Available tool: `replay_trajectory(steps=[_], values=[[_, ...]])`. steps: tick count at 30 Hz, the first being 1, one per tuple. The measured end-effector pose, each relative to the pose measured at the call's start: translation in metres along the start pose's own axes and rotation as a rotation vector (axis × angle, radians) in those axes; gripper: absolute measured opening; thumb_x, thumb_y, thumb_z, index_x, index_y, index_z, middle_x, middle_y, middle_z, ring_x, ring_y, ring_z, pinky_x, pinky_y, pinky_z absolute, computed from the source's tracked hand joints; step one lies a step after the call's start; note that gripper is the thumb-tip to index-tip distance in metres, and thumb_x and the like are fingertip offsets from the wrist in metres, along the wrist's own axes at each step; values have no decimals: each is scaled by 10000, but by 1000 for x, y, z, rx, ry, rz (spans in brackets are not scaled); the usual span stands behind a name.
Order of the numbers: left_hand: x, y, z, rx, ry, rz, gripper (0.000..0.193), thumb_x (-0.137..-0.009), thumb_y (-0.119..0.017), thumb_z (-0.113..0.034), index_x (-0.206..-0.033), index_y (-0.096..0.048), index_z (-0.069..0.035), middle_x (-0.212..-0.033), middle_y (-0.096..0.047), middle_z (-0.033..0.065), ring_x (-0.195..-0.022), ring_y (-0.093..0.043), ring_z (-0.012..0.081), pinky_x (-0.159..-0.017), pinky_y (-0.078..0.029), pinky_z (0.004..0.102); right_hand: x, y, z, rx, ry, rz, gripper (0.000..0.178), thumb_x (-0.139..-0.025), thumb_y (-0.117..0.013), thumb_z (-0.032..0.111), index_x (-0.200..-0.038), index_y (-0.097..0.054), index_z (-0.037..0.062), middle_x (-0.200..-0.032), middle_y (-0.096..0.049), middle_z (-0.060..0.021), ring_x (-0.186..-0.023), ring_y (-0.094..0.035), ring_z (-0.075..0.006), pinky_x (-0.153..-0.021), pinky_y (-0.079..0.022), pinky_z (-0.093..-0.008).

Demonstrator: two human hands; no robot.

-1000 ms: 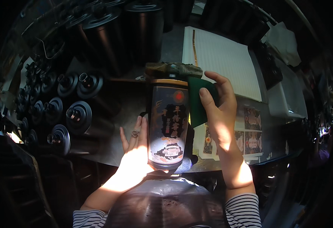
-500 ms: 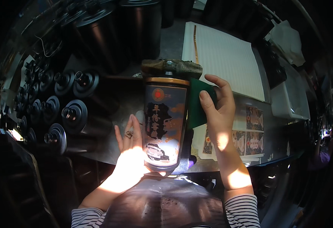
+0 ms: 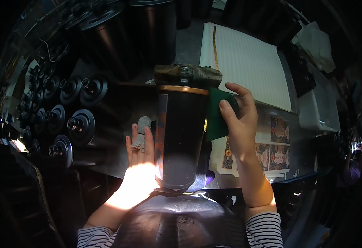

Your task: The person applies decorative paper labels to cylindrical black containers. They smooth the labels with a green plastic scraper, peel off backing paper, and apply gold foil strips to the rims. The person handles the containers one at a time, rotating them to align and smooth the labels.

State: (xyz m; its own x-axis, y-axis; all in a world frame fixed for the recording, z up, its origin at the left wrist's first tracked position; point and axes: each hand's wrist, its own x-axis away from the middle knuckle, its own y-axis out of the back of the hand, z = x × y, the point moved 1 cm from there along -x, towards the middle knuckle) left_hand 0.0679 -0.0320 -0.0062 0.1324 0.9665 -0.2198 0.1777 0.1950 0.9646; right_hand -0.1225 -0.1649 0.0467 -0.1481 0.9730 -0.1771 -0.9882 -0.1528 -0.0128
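From afar, I see black bottles [image 3: 82, 126] standing at left. The left hand [image 3: 141, 170] lies flat, fingers extended, along the copper-banded bottle [image 3: 183, 136] at centre; the right hand [image 3: 244, 124] grips a green sheet [image 3: 217, 120] beside it. Further right, printed labels [image 3: 279, 155] lie on the surface [image 3: 303, 144].

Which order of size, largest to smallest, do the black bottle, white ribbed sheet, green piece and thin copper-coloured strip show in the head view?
1. Black bottle and white ribbed sheet: look alike in size, so not ranked.
2. Green piece, partly hidden by the right hand.
3. Thin copper-coloured strip.
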Motion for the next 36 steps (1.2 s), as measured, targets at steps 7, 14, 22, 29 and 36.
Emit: replay_trajectory(steps=[7,14,22,29,36], values=[[-12,30,-37,-399,-291,-53,748,-777,-633,-359,-1331,-341,50,-1232,-426,304,-1273,-251,560,-953,-283,667,-7,-28,51,1,9,85,373,-842,-584,27,-1189,-450,5,-910,-584,-64,-813,-559,-88,-740,-449,-203],[0,16,-3,287,34,9,780,-783,-613,-404,-1296,-336,114,-1171,-441,353,-1286,-199,580,-1024,-209,643,-4,0,-5,-75,-23,18,357,-865,-566,49,-1198,-446,1,-916,-590,-58,-826,-552,-65,-732,-446,-186],[-9,16,-17,-269,-344,-18,604,-763,-604,-200,-1250,-393,88,-991,-521,293,-1056,-493,518,-937,-381,596,-4,-15,20,-26,11,88,369,-851,-587,51,-1192,-454,5,-915,-564,-46,-809,-535,-78,-755,-426,-202],[8,5,6,365,-38,116,1180,-634,-763,-469,-1387,-84,135,-1244,-191,541,-1211,-331,582,-1028,-309,526,10,5,-18,4,-71,11,356,-851,-575,32,-1189,-469,-6,-911,-562,-39,-810,-531,-65,-723,-434,-189],[-47,51,9,897,53,77,1082,-693,-686,-520,-1456,-77,-54,-1420,-225,302,-1372,-133,404,-1109,-139,470,31,48,-20,-159,-214,-27,357,-877,-592,61,-1205,-457,20,-929,-581,-35,-825,-565,-72,-737,-484,-199]])
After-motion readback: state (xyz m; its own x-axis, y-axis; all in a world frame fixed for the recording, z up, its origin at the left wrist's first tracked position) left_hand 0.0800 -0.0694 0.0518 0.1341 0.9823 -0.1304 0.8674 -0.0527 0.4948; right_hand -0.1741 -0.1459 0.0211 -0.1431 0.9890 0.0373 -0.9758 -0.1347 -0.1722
